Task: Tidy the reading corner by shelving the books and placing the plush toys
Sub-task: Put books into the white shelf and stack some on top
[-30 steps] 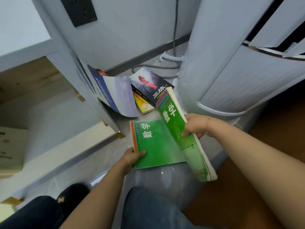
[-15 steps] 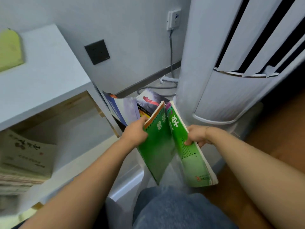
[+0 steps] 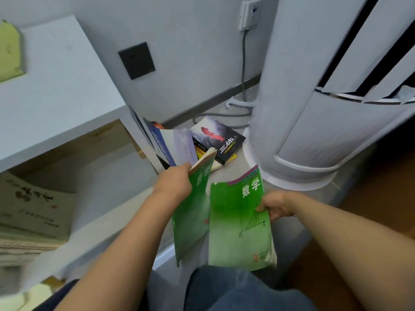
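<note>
My left hand grips the top edge of a green book that hangs tilted, lifted off the floor. Beside it, my right hand holds a second green maths book by its right edge, cover facing me. Behind them on the floor lie a dark book with a red figure, a yellow book under it, and a blue-and-white book leaning against the shelf's side. The white shelf stands at left, with a stack of books in its compartment.
A tall white air conditioner stands at right, close to the floor books. A grey cable runs from a wall socket down to the floor. A yellow-green object lies on the shelf top. My knees are at the bottom edge.
My left hand lifted the flat green book off the floor and raised it. The right hand's book swung from edge-on to cover facing me, and the two books moved apart.
</note>
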### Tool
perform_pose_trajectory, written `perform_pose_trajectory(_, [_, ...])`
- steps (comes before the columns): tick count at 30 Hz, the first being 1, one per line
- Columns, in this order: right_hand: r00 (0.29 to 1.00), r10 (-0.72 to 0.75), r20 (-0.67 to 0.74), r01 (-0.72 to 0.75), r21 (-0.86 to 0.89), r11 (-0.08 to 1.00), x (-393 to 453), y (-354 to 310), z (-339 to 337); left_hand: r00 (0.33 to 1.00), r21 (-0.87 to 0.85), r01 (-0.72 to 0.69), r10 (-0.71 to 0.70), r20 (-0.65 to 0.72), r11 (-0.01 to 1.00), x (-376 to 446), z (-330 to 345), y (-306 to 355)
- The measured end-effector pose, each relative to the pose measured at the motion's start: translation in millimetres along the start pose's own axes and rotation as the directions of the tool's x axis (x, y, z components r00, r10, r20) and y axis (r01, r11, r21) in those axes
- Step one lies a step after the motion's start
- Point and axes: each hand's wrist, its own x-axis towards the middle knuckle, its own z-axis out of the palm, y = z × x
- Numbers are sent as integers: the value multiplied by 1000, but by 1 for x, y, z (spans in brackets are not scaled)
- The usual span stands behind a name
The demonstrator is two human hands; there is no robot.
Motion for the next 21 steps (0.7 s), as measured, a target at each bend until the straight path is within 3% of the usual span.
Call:
perform_pose_trajectory(4, [991,39,-126,-53,-108,993,28,17,-2,1000,24,-14,14,-14,1000,5,-2,-1])
perform_pose_trajectory(7, [988,74,-139,-95,-156,983,23,16,3,999,26,-24,25,-23,999,11,-11,1])
perform_pose_trajectory(11, [986,-18,-165,-32,-295,955,5,8,4,1000,-13,-16,16,6,1000,14,-26,10])
perform_pose_trajectory(15, [938,-325,-121,324,-27,946,-7,-10,7,998,-23,-26,27,48,999,9,-40,12])
perform_pose_trajectory(21, [851,-514,105,489,198,850,-31,-46,21,989,-64,-93,100,107,994,-19,-77,19])
